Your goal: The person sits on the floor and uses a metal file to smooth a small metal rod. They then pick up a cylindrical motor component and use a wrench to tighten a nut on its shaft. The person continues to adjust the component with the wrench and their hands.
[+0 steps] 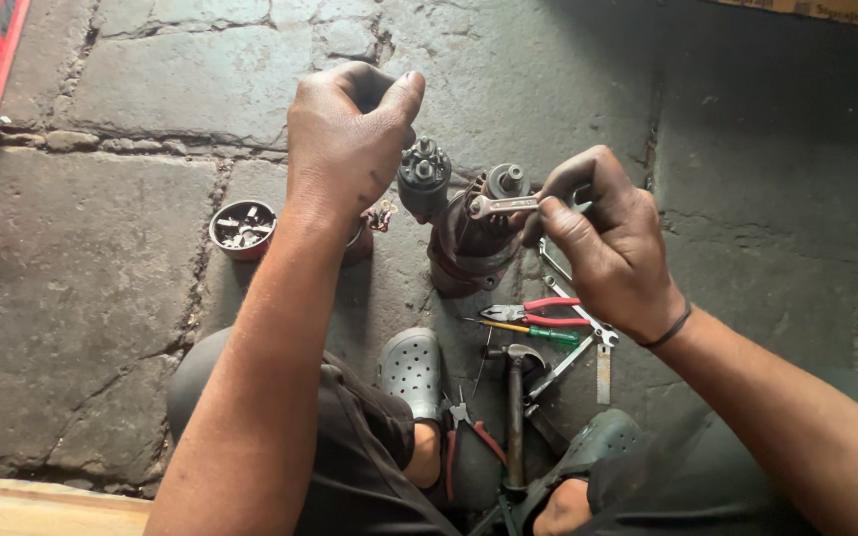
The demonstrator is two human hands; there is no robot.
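Gripping spanner [504, 205] on motor [469, 238], centre frame, right hand [608, 243] closed; left hand [345, 149] fisted, contents hidden. Spanner may slip, greasy fingers.

red-handled pliers [548, 311], green screwdriver [538, 333], grey clog [410, 369]

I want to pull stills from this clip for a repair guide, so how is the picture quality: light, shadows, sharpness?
Head view: soft daylight, no glare; the upper right stone floor falls into deep shadow. The left hand and right hand with its small spanner are sharp. The dark motor unit loses detail in its own shade. Wide-lens bending shows at the edges.
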